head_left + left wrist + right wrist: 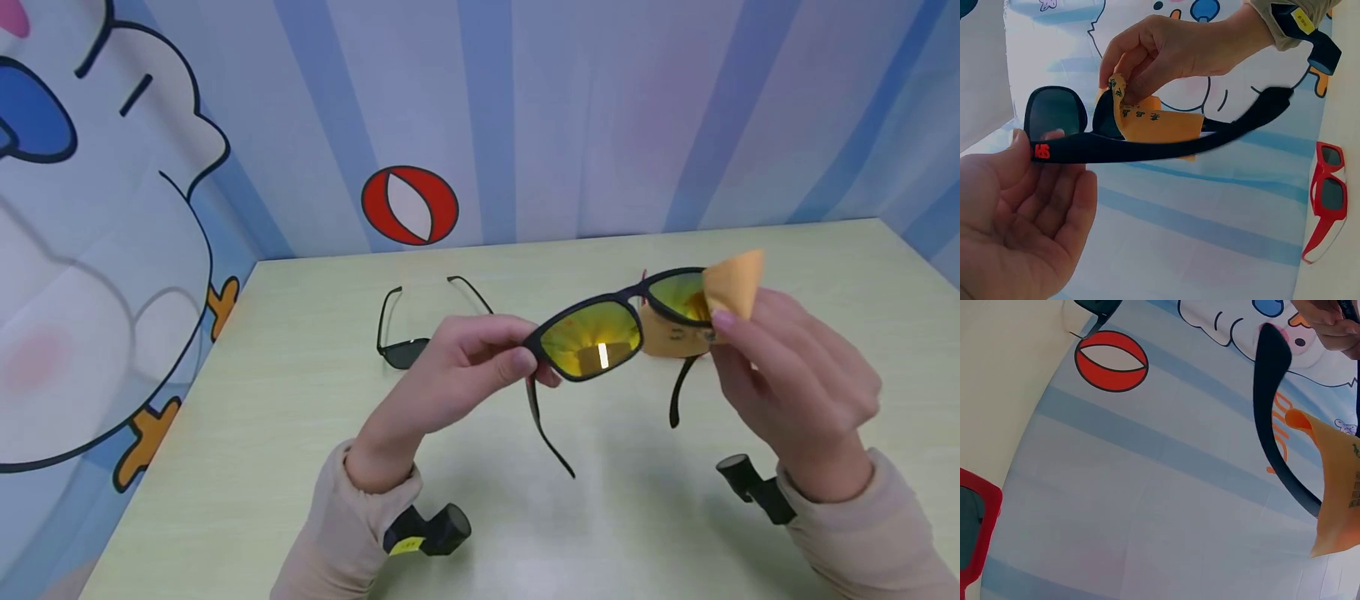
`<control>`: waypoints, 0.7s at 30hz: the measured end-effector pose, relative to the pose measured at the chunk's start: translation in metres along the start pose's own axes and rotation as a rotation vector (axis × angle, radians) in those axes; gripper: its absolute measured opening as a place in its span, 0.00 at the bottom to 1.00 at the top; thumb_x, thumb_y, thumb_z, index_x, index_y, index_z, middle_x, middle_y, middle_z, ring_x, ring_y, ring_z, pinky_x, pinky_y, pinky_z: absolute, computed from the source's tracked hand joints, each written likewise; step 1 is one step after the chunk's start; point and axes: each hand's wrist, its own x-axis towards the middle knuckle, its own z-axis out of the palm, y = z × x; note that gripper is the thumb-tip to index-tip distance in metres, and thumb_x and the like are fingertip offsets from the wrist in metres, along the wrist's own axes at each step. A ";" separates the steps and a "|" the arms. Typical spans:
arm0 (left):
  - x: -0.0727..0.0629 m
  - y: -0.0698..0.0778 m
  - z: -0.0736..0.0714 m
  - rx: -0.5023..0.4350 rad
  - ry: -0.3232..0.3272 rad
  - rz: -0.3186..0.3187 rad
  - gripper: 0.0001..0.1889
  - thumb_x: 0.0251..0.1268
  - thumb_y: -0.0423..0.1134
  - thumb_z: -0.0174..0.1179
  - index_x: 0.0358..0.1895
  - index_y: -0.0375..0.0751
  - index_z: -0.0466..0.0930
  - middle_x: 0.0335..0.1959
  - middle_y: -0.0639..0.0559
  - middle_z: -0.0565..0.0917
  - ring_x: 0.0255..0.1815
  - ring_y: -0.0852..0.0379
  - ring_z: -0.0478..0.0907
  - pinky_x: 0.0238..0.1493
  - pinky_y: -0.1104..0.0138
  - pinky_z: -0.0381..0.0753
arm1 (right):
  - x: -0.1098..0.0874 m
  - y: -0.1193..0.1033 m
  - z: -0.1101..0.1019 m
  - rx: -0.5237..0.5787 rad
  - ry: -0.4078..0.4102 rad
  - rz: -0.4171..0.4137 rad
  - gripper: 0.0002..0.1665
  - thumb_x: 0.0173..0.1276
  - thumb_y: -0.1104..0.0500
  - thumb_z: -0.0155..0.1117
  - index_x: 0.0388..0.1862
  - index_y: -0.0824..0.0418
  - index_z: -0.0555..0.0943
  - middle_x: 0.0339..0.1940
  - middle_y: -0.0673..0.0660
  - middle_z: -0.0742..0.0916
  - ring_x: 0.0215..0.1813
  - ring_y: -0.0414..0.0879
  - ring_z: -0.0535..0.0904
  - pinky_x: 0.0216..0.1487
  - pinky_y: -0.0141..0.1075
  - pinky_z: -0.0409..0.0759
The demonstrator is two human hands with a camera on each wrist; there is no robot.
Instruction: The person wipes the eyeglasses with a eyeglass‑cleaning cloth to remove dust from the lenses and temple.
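My left hand (472,362) pinches one outer corner of black-framed sunglasses (591,337) with yellow mirrored lenses, held up above the table. Their temple arms hang open and downward in the head view. In my right hand (802,375) is an orange cloth (735,279) with dark printed characters, folded over the other lens, with thumb and fingers pinching it from both sides. The left wrist view shows the cloth (1160,128) on both faces of that lens, and a red mark on the near temple arm. Much of that lens is covered by the cloth.
Dark-lensed sunglasses (405,354) lie on the pale table (225,500) behind my left hand, partly hidden. Red-framed sunglasses (1329,194) also rest on the table, mostly hidden in the head view. A printed curtain (547,125) stands behind the table.
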 end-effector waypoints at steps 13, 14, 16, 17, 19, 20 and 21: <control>0.002 0.001 0.000 0.391 0.362 0.036 0.16 0.61 0.28 0.60 0.52 0.35 0.76 0.49 0.48 0.79 0.51 0.57 0.75 0.53 0.64 0.75 | 0.020 -0.002 -0.013 0.038 -0.531 0.356 0.13 0.62 0.60 0.58 0.36 0.68 0.84 0.32 0.61 0.87 0.34 0.37 0.81 0.33 0.17 0.72; 0.002 0.001 -0.001 0.404 0.354 0.098 0.15 0.59 0.26 0.60 0.51 0.34 0.77 0.49 0.47 0.79 0.51 0.56 0.75 0.53 0.63 0.75 | 0.021 -0.002 -0.014 0.064 -0.592 0.401 0.11 0.60 0.63 0.59 0.38 0.69 0.84 0.33 0.59 0.87 0.35 0.33 0.80 0.34 0.16 0.72; 0.002 0.000 -0.002 0.431 0.307 0.221 0.13 0.58 0.26 0.61 0.47 0.31 0.79 0.48 0.44 0.80 0.52 0.54 0.75 0.53 0.61 0.74 | 0.023 -0.001 -0.017 0.140 -0.692 0.501 0.12 0.56 0.72 0.61 0.40 0.69 0.83 0.35 0.57 0.87 0.38 0.28 0.80 0.34 0.18 0.75; 0.002 0.001 -0.003 0.438 0.274 0.276 0.11 0.59 0.28 0.61 0.45 0.30 0.80 0.47 0.42 0.80 0.52 0.53 0.75 0.52 0.60 0.75 | 0.024 -0.001 -0.017 0.183 -0.735 0.566 0.14 0.54 0.75 0.63 0.41 0.69 0.83 0.36 0.54 0.87 0.38 0.29 0.80 0.34 0.20 0.76; 0.002 0.001 -0.004 0.468 0.208 0.363 0.10 0.62 0.34 0.60 0.42 0.30 0.81 0.45 0.41 0.81 0.50 0.53 0.77 0.49 0.61 0.76 | 0.026 -0.002 -0.018 0.250 -0.815 0.714 0.20 0.50 0.78 0.66 0.43 0.67 0.83 0.37 0.51 0.87 0.37 0.33 0.83 0.34 0.23 0.78; 0.003 0.002 -0.005 0.477 0.176 0.401 0.12 0.63 0.38 0.59 0.40 0.30 0.82 0.45 0.40 0.81 0.49 0.52 0.77 0.47 0.61 0.76 | 0.027 -0.002 -0.018 0.274 -0.856 0.781 0.20 0.52 0.77 0.67 0.44 0.66 0.82 0.37 0.49 0.86 0.37 0.36 0.83 0.35 0.25 0.79; 0.003 0.001 -0.005 0.480 0.150 0.434 0.15 0.65 0.41 0.57 0.39 0.30 0.82 0.44 0.40 0.82 0.49 0.52 0.78 0.45 0.62 0.76 | 0.028 -0.002 -0.018 0.292 -0.897 0.845 0.18 0.54 0.75 0.67 0.45 0.64 0.82 0.36 0.49 0.86 0.36 0.38 0.84 0.35 0.26 0.79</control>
